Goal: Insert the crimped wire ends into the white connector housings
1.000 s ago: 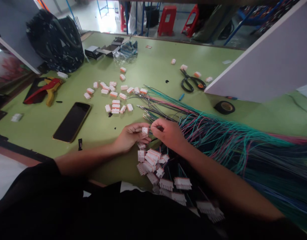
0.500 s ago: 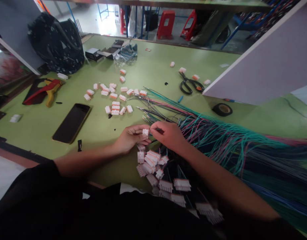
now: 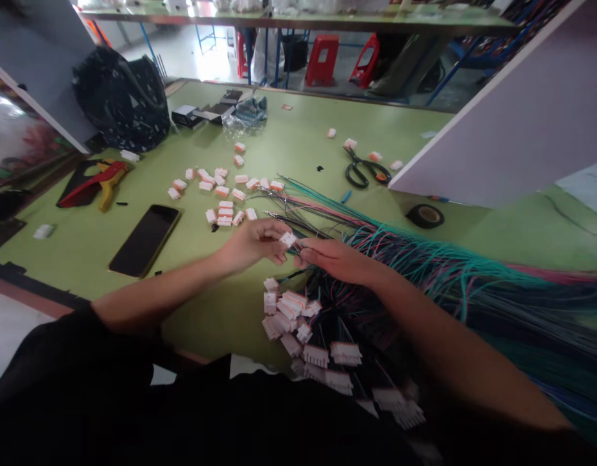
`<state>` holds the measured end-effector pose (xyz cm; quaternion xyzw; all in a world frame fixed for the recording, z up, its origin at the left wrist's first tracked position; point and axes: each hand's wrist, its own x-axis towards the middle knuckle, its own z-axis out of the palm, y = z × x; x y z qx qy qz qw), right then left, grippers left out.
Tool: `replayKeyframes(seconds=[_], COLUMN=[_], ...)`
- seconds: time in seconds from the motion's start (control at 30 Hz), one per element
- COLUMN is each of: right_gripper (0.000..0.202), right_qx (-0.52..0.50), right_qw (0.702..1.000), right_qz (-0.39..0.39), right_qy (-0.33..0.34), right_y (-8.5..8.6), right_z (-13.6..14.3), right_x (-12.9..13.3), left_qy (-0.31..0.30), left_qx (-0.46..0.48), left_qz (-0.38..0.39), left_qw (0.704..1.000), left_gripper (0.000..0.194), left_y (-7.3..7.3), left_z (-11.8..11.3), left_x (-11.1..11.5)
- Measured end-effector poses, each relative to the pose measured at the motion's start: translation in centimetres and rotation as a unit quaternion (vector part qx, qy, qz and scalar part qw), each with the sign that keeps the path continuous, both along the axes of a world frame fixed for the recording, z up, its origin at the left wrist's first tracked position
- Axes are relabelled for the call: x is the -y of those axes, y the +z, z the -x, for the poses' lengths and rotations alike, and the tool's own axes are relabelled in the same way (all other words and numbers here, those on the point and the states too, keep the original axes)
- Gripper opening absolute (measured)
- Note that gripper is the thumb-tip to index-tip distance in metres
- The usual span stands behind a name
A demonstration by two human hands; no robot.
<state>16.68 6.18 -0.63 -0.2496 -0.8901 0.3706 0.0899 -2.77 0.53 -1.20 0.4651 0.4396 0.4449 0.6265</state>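
Note:
My left hand (image 3: 260, 243) pinches a small white connector housing (image 3: 288, 239) between thumb and fingers. Right beside it, my right hand (image 3: 335, 257) is closed on thin wires (image 3: 301, 244) that meet the connector's side. How far the wires sit inside the housing cannot be made out. Below my hands lies a pile of white and orange connectors (image 3: 293, 304) with wires attached. Several loose connectors (image 3: 225, 204) are scattered on the green table beyond my left hand. A long bundle of teal, pink and dark wires (image 3: 425, 252) runs off to the right, its metal-tipped ends pointing left.
A phone (image 3: 144, 241) lies at left, with a red and yellow tool (image 3: 97, 184) behind it. Black scissors (image 3: 364, 169) and a tape roll (image 3: 425, 215) lie at right, near a white panel (image 3: 487, 110). A dark bag (image 3: 121, 97) stands at back left.
Both hands have risen slightly, away from the connector pile. The connector has tilted, and my right hand has turned flatter, with its fingers against the wires at the connector. The camera view has shifted a little.

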Motion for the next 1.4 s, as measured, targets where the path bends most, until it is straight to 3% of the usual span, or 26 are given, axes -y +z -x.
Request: replayKeyframes(seconds=[0.13, 0.2, 0.27, 0.4, 0.43, 0.5, 0.57, 0.63, 0.73, 0.77, 0.83, 0.93, 1.0, 1.17, 1.4], right_gripper=[0.040, 0.036, 0.032, 0.036, 0.037, 0.036, 0.032, 0.027, 0.017, 0.018, 0.022, 0.027, 0.023, 0.019, 0.013], right_qx=[-0.004, -0.009, -0.017, -0.062, -0.061, -0.038, -0.002, 0.035, 0.094, 0.106, 0.076, -0.018, -0.054, -0.161, -0.245], right_qw=[0.999, 0.999, 0.997, 0.982, 0.979, 0.975, 0.972, 0.973, 0.981, 0.977, 0.956, 0.934, 0.934, 0.888, 0.819], right_qz=[0.043, 0.043, 0.021, -0.004, -0.012, -0.050, -0.097, -0.123, -0.109, -0.106, -0.125, -0.150, -0.131, 0.024, 0.157], right_qy=[0.015, -0.014, -0.066, -0.180, -0.194, -0.212, -0.215, -0.191, -0.129, -0.150, -0.254, -0.323, -0.328, -0.431, -0.495], right_y=[-0.3, -0.4, -0.7, -1.5, -1.8, -2.4, -2.6, -2.0, 0.4, 1.4, 3.1, 4.0, 3.4, 1.0, 0.3], right_z=[-1.2, -1.6, -1.7, -1.3, -1.2, -0.8, -0.9, -1.6, -3.6, -4.3, -5.1, -4.9, -4.4, -4.1, -2.9], right_x=[-0.2, -0.1, 0.1, 0.5, 0.6, 0.8, 0.9, 0.7, 0.1, -0.2, -0.5, -0.6, -0.8, -1.6, -1.5], left_qy=[-0.059, -0.082, -0.065, 0.105, 0.112, 0.034, 0.069, 0.088, 0.054, 0.038, -0.013, -0.099, -0.095, 0.056, 0.098], left_qx=[-0.067, -0.089, -0.084, 0.000, 0.001, -0.048, -0.121, -0.163, -0.178, -0.171, -0.147, -0.106, -0.061, 0.081, 0.139], left_qz=[-0.032, -0.038, -0.038, -0.049, -0.054, -0.060, -0.082, -0.102, -0.134, -0.140, -0.136, -0.103, -0.077, -0.028, 0.018], left_qw=[0.995, 0.992, 0.994, 0.993, 0.992, 0.996, 0.987, 0.977, 0.973, 0.975, 0.980, 0.984, 0.991, 0.995, 0.985], left_gripper=[0.018, 0.017, 0.020, 0.018, 0.013, 0.016, 0.019, 0.020, 0.023, 0.023, 0.024, 0.024, 0.017, 0.012, 0.009], left_y=[2.4, 3.3, 3.4, 1.3, 0.6, -0.8, -1.6, -1.7, -1.1, -0.9, -0.4, -0.2, -0.5, -2.1, -2.8], left_z=[-0.3, -0.8, -1.7, -4.5, -5.3, -6.9, -8.1, -8.9, -9.2, -9.3, -9.4, -9.8, -10.2, -10.9, -11.0], left_x=[-2.7, -4.1, -5.1, -4.6, -4.1, -3.1, -2.6, -2.7, -3.6, -3.9, -4.4, -4.6, -4.5, -3.8, -3.7])
